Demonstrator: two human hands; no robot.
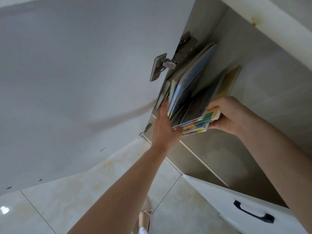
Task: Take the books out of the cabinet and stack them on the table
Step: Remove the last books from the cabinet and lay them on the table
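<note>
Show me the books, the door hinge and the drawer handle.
books [194,97], head view, dark cover of the middle book
hinge [162,66], head view, metal arm
handle [253,213], head view, black bar

Glossy paper books [194,92]; brushed metal hinge [162,66]; matt white cabinet door [76,81]; glossy floor tiles [104,183]; black plastic-looking handle [253,214].

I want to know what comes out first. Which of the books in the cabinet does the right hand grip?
The right hand grips the bottom books with multicoloured spines; the blue book leans against the left hand.
</note>
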